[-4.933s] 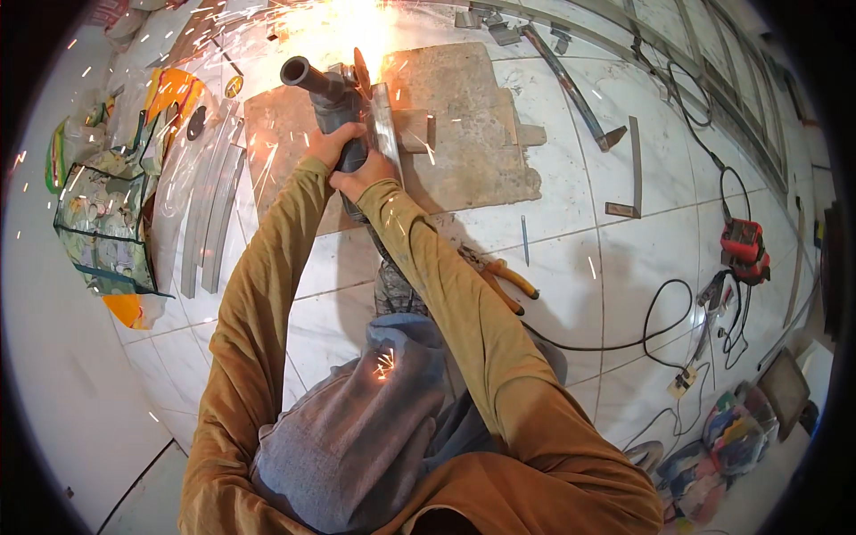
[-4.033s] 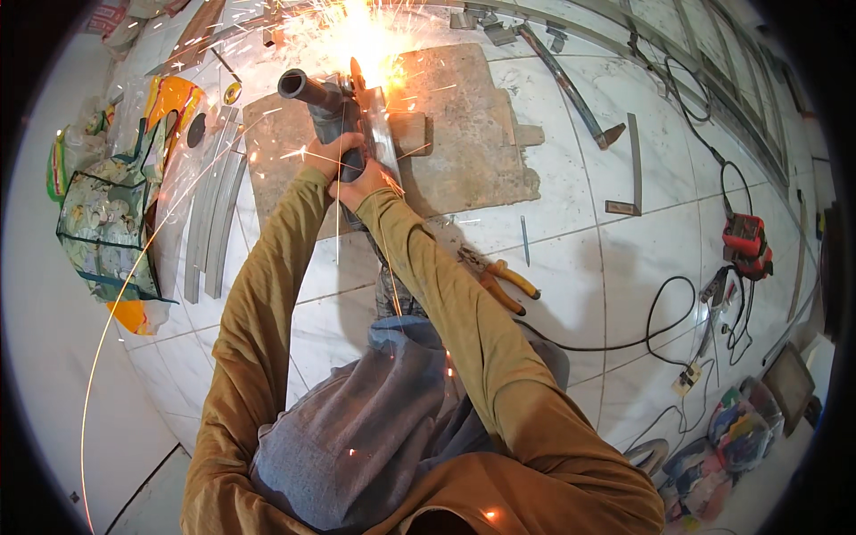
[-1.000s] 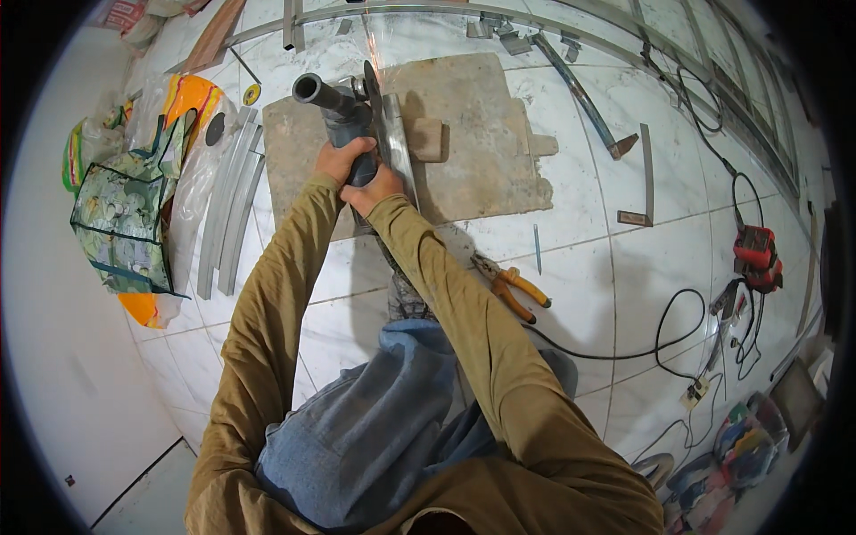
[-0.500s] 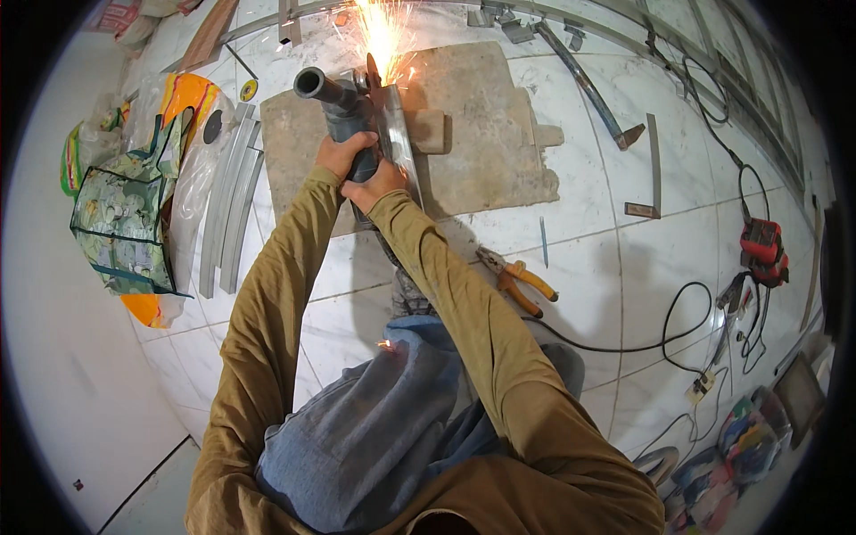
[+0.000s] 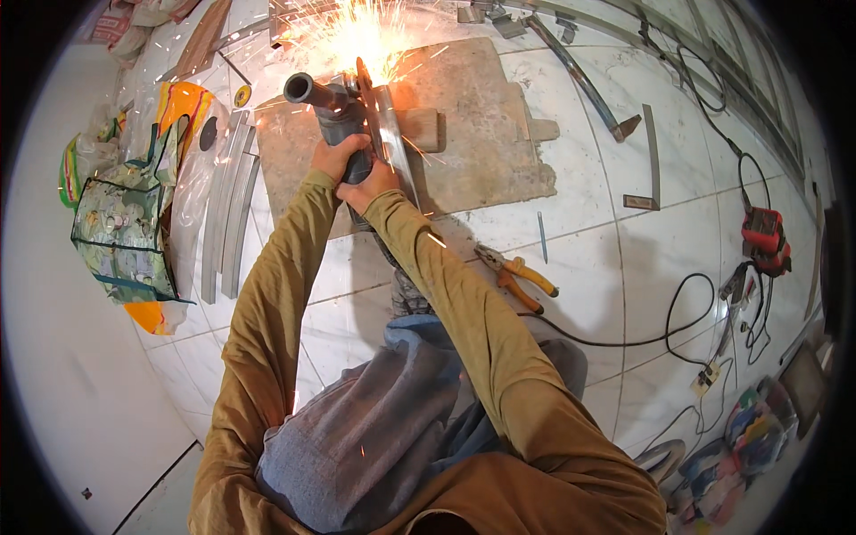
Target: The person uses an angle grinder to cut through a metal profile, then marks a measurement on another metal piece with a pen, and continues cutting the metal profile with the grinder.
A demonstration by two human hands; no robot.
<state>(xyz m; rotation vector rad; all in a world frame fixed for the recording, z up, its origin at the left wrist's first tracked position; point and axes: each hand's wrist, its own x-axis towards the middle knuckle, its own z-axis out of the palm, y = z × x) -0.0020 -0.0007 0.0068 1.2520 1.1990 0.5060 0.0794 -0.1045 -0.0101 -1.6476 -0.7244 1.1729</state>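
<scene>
A black angle grinder [image 5: 339, 119], its side handle [image 5: 300, 88] pointing up, is gripped by my left hand [image 5: 336, 158] with my right hand [image 5: 369, 187] just below it. The upright disc [image 5: 364, 75] meets a silver metal bar [image 5: 397, 152], and a bright spray of sparks flies from the far end of the contact. The bar lies over a worn board [image 5: 489, 160], beside a wooden block [image 5: 424, 129]. The exact cutting point is hidden by the glare. Orange-handled pliers [image 5: 522, 278] lie to the right of my right forearm.
Metal strips [image 5: 228, 205] and a patterned bag [image 5: 120, 234] lie at left. At right are a hammer-like steel tool [image 5: 583, 76], a steel square [image 5: 651, 160], a red-and-black device [image 5: 763, 234] and looping cables [image 5: 682, 323]. Metal frames [image 5: 758, 107] line the far right.
A second ago there were only faint sparks; they have since grown into a wide, bright burst beyond the disc. Both my hands keep their grip, with the grinder nearly in place.
</scene>
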